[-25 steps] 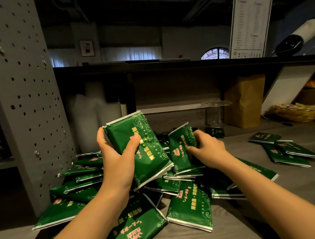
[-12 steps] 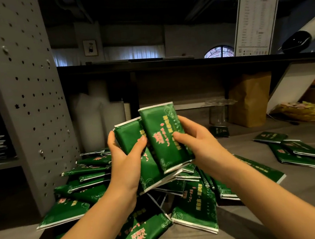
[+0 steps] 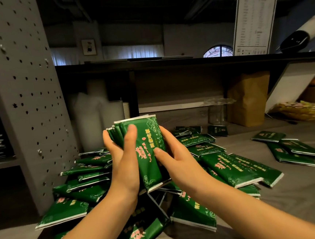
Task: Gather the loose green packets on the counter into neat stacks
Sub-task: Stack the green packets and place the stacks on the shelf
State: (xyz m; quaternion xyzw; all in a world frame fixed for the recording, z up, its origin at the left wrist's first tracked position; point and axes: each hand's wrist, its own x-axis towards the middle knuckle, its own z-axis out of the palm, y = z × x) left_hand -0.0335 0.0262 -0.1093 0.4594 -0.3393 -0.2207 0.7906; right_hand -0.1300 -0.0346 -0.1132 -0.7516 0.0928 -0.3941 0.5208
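Note:
A small stack of green packets [image 3: 147,139] with pink lettering is held upright in front of me, above the counter. My left hand [image 3: 122,160] grips its left side with the thumb across the front. My right hand [image 3: 173,156] presses against its right edge, thumb on the front. Below and around my hands lies a loose pile of green packets [image 3: 233,170], overlapping at many angles on the grey counter [image 3: 302,192]. Three more green packets [image 3: 292,151] lie apart at the right.
A grey perforated panel [image 3: 23,93] stands at the left beside the pile. Behind are white plastic bags [image 3: 95,117], a clear glass container [image 3: 217,112], a brown paper bag [image 3: 248,98] and a basket [image 3: 304,110]. A dark shelf [image 3: 186,61] runs overhead.
My right hand brought a picked-up packet onto the packets in my left hand; both hands now close on one squared stack, raised slightly higher.

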